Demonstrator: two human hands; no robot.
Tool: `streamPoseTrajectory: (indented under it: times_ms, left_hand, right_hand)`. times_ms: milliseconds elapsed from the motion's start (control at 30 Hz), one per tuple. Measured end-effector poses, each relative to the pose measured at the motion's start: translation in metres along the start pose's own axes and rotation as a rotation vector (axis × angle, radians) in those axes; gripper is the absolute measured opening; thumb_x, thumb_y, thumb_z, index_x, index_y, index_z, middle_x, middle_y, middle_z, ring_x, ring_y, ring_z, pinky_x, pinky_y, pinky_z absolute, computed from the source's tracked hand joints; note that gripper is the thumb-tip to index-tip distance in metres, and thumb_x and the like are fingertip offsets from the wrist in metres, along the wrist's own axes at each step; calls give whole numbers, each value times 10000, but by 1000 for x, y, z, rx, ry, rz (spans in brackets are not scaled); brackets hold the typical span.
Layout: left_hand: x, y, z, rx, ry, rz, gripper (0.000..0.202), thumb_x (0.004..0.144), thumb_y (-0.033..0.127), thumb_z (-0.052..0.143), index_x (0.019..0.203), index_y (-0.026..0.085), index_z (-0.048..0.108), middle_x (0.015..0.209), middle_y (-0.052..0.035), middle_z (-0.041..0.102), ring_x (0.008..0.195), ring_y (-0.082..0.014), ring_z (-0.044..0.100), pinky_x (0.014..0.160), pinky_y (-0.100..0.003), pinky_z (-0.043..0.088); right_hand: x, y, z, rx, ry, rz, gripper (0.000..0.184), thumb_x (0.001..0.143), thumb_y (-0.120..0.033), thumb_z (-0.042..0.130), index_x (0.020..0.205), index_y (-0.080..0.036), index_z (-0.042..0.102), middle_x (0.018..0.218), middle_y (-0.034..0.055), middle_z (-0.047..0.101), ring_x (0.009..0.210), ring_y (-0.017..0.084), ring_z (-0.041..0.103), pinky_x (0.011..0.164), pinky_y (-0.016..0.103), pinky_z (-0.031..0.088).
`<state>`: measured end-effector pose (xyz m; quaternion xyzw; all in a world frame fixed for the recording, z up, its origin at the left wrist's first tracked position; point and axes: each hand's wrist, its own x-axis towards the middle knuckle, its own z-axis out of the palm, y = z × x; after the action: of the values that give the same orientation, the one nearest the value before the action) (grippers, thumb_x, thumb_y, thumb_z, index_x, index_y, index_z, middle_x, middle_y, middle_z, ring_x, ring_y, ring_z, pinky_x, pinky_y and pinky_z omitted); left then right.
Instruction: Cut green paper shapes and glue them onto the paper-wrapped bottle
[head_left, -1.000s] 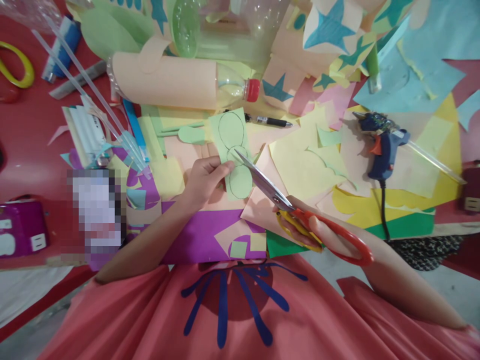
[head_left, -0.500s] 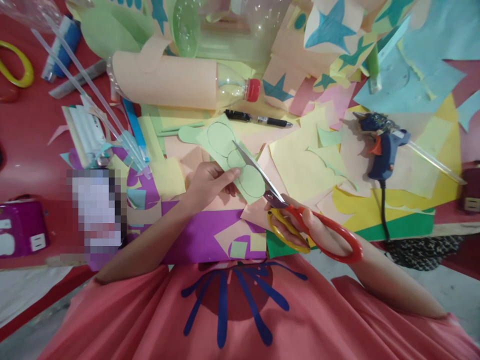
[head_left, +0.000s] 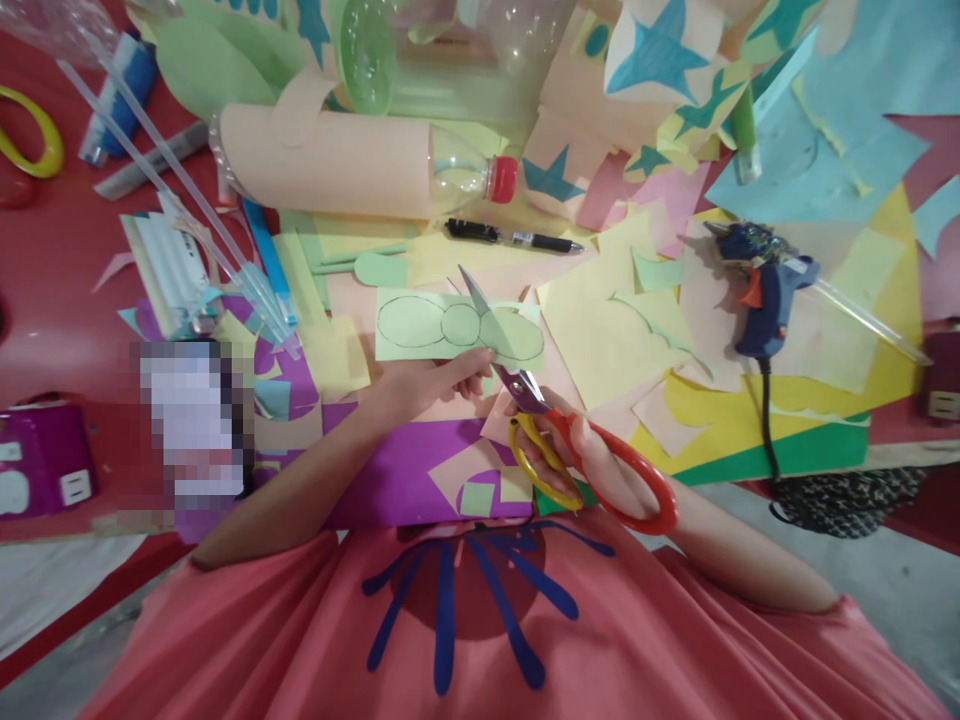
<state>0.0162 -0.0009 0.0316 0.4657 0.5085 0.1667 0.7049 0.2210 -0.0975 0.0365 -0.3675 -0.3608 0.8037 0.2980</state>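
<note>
The left hand (head_left: 435, 384) pinched the lower edge of a pale green paper strip (head_left: 460, 325) between thumb and fingers; the strip stretched crosswise at the centre of the frame, drawn with two ovals and a circle between them. Just to its lower right, I saw the right hand (head_left: 581, 450) closed around the red and yellow handles of the scissors (head_left: 518, 388), whose blades stood slightly apart, one crossing over the strip. A black pen (head_left: 514, 236) lay above, a red-capped bottle (head_left: 330, 155) at upper left.
</note>
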Motion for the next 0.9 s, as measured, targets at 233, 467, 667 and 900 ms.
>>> streamPoseTrajectory:
  times_ms: [233, 467, 667, 900]
  left_hand:
    - [1, -2, 0, -6, 25, 26, 383, 867, 484, 679, 614, 200, 636, 518, 16, 613, 510, -119, 605, 507, -209, 484]
    - [-1, -1, -3, -67, 20, 89, 348, 813, 457, 732, 613, 179, 670, 522, -3, 648, 481, -107, 577, 459, -201, 443]
    - [2, -3, -4, -138, 16, 123, 415, 715, 536, 821, 584, 173, 670, 478, -4, 635, 428, -93, 557, 415, -190, 426]
    - [5, -2, -4, -204, 16, 133, 480, 621, 588, 893, 565, 164, 675, 463, -13, 647, 402, -105, 571, 397, -199, 461]
  right_hand:
    - [-1, -8, 2, -20, 17, 23, 503, 987, -748, 422, 985, -247, 477, 753, -77, 404, 462, 55, 309, 379, 224, 280]
    - [0, -24, 1, -106, 33, 65, 542, 939, -789, 480, 967, -248, 472, 684, -94, 409, 432, 48, 303, 397, 223, 283]
    - [-6, -19, -8, -155, 41, 89, 583, 965, -779, 424, 1171, -243, 522, 681, -90, 413, 413, 51, 288, 369, 213, 273]
    - [-10, -32, -11, -244, 76, 155, 598, 954, -767, 467, 1194, -223, 527, 594, -105, 387, 427, 75, 270, 411, 237, 262]
